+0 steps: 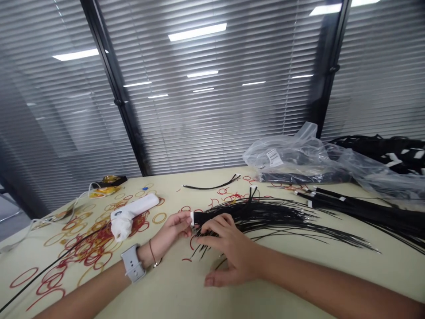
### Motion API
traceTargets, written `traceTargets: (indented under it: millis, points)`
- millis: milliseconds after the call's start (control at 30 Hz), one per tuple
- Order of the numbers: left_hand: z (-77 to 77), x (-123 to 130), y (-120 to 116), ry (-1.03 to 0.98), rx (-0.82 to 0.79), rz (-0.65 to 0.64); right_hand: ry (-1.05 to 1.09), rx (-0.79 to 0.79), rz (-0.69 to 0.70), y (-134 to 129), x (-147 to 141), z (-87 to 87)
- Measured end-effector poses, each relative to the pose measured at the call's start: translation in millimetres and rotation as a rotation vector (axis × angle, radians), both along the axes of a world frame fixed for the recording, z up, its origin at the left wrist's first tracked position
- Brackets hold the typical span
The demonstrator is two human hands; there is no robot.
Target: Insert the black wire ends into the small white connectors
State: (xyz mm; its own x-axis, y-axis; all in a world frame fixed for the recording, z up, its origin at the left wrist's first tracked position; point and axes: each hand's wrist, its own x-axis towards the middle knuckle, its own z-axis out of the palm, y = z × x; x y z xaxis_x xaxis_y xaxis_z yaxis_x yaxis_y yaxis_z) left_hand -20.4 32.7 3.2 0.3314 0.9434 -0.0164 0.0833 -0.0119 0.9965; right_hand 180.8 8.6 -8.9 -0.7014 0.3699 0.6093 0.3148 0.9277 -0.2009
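Note:
My left hand [174,228], with a grey watch on its wrist, pinches the white end of a black cable bundle [200,217]. Beyond my fingers, a large fan of thin black wires [279,217] spreads to the right, with bare or shiny tips at the far ends. My right hand [229,246] hovers over the near side of these wires. Its fingers are bent and spread, the thumb well apart, and nothing shows in its grasp. Whether its fingertips touch the wires I cannot tell. A few short wire ends [202,250] poke out below my fingers.
Red and yellow rubber bands [83,248] lie scattered at the left around a white handheld tool [134,215] with a cord. A short black cable [210,187] lies at the back. Clear plastic bags [292,153] and more black cable bundles [358,212] are at the right. Blinds stand behind.

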Motion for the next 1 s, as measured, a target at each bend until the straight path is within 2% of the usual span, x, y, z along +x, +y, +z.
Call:
traceTargets:
  millis: [67, 167, 233, 300, 433, 600, 1000]
  points:
    - [2.2, -0.1, -0.9, 0.002, 0.006, 0.007, 0.057, 0.008, -0.030, 2.5, 0.3, -0.5]
    - [3.9, 0.7, -2.3, 0.017, 0.039, 0.001, 0.121, 0.031, -0.200, 8.4, -3.7, -5.4]
    - [4.0, 2.1, -4.4, 0.028, 0.062, -0.012, 0.112, 0.055, -0.302, 12.2, -7.4, -9.8]
    - [3.2, 4.2, -7.7, 0.056, 0.094, -0.038, 0.079, 0.089, -0.336, 14.8, -9.9, -13.4]
    - [-0.8, 8.5, -15.4, 0.158, 0.181, -0.081, 0.027, 0.176, -0.310, 16.2, -11.2, -16.8]
    - [-4.9, 11.6, -20.4, 0.222, 0.199, -0.090, -0.016, 0.309, -0.288, 15.5, -11.8, -18.6]
    - [-7.1, 10.4, -25.9, 0.341, 0.208, -0.092, -0.053, 0.305, -0.252, 14.4, -9.4, -21.4]
